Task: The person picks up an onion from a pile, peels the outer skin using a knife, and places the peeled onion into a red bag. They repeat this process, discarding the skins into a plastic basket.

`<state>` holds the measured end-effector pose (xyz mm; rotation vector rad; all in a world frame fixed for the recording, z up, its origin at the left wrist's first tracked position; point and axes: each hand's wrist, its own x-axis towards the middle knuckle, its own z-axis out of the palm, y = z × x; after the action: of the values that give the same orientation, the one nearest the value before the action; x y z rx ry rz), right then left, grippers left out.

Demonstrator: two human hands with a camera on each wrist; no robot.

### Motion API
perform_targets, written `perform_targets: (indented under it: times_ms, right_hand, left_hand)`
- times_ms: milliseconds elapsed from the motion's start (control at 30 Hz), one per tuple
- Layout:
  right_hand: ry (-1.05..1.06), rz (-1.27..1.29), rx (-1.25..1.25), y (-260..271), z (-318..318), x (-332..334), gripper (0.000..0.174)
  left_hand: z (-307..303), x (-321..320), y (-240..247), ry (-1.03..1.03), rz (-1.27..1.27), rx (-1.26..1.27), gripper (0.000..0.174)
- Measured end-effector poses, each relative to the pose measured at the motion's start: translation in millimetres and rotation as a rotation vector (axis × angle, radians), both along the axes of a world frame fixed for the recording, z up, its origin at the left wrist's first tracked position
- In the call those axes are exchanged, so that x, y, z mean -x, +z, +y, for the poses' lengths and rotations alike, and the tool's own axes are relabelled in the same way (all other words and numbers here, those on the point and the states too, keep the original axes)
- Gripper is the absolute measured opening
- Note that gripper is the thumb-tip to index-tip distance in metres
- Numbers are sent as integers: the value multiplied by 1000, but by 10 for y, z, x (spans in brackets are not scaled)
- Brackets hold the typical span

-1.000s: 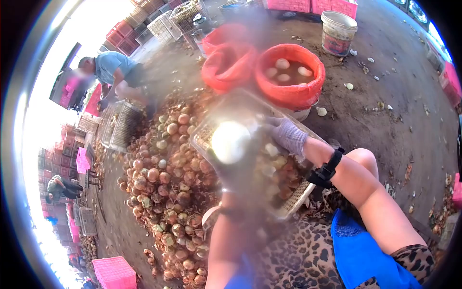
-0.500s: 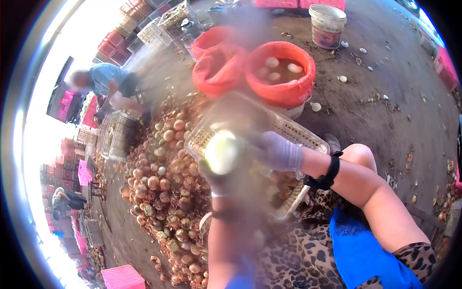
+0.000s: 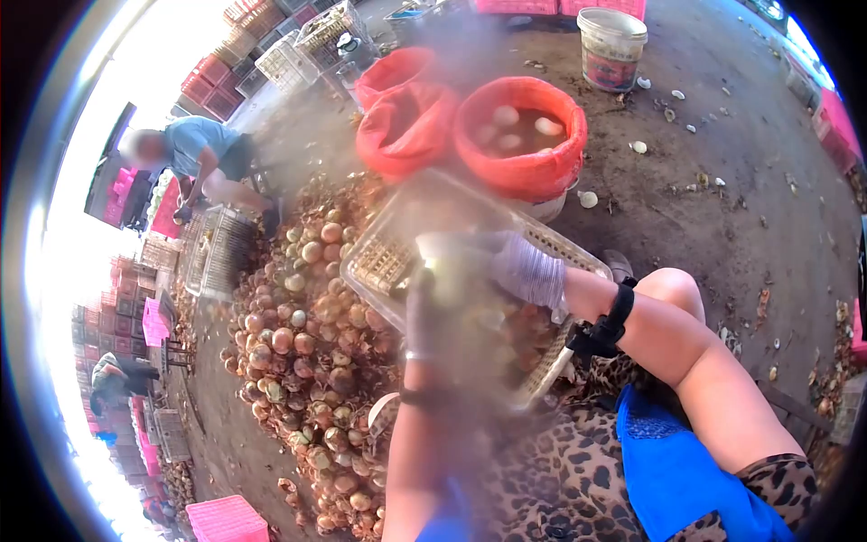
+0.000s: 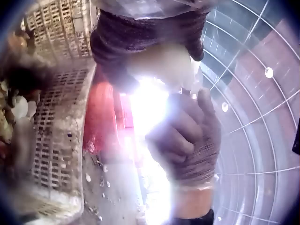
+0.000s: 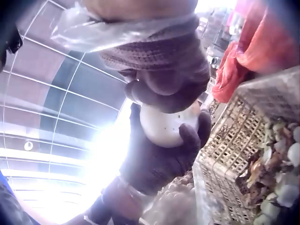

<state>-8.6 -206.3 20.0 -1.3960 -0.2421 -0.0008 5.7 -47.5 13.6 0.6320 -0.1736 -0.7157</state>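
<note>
Both gloved hands meet over a plastic crate point(image 4: 61, 131), around a pale peeled onion point(image 5: 161, 129). My left hand point(image 5: 152, 164) cups the onion from below, its fingertips curling up round the side. Against the top of the onion lie the curled fingers of my right hand point(image 5: 164, 86). From the left wrist view, my right hand point(image 4: 187, 140) shows bent knuckles right by the onion, with a thin pale sliver near its thumb; I cannot tell whether it also holds a small tool. Glare and a smudge blur both hands in the head view.
Onion pieces and skins point(image 5: 276, 192) lie in the crate. A heap of brown onions point(image 3: 307, 361) spreads left of it. Beyond stand a red-lined bucket point(image 3: 569, 163) with pale onions in liquid, red bags point(image 3: 397, 149) and a white bucket point(image 3: 614, 45). Another person point(image 3: 208, 154) bends over a crate.
My right hand has moved left from over the crate's far side to the onion, and the two hands now meet there. The onion has turned from bright glare to partly covered by fingers.
</note>
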Motion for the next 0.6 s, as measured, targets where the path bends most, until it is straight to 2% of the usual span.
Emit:
perform_targets:
  times_ms: [33, 100, 133, 167, 200, 233, 267, 300, 333, 367, 467, 533, 600]
  right_hand:
    - [-6, 120, -42, -15, -15, 4, 33]
    - [-15, 355, -114, 165, -114, -28, 33]
    - [-1, 192, 337, 172, -166, -67, 33]
    - [13, 16, 784, 202, -217, -98, 32]
    - [12, 43, 832, 233, -217, -107, 33]
    - [13, 69, 881, 282, -211, -111, 33]
    - [1, 300, 527, 436, -147, -39, 33]
    - [-33, 333, 189, 306, -81, 11, 36]
    - [-59, 351, -150, 176, -15, 62, 39]
    - [-59, 366, -103, 165, -31, 76, 42]
    - [-26, 307, 101, 211, -138, 15, 49]
    - [39, 168, 329, 211, -246, -27, 51]
    - [28, -57, 519, 274, -259, -15, 53]
  left_hand:
    - [12, 34, -7, 23, 13, -43, 57]
    - [22, 78, 60, 86, -125, -324, 51]
    - [11, 94, 143, 126, -275, -562, 49]
    - [2, 81, 160, 119, -183, -382, 47]
    - [-7, 68, 176, 105, -86, -206, 46]
    - [23, 21, 121, 87, -101, -172, 47]
    - [71, -25, 34, 71, -111, -139, 48]
    - [70, -25, 43, 53, -117, -108, 50]
    - [4, 25, 58, 68, 57, 38, 54]
    - [89, -28, -101, 28, 266, 140, 58]
    - [115, -131, -194, 53, 176, 72, 74]
    - [129, -120, -164, 83, 131, 27, 83]
    - [144, -142, -64, 26, 92, -16, 87]
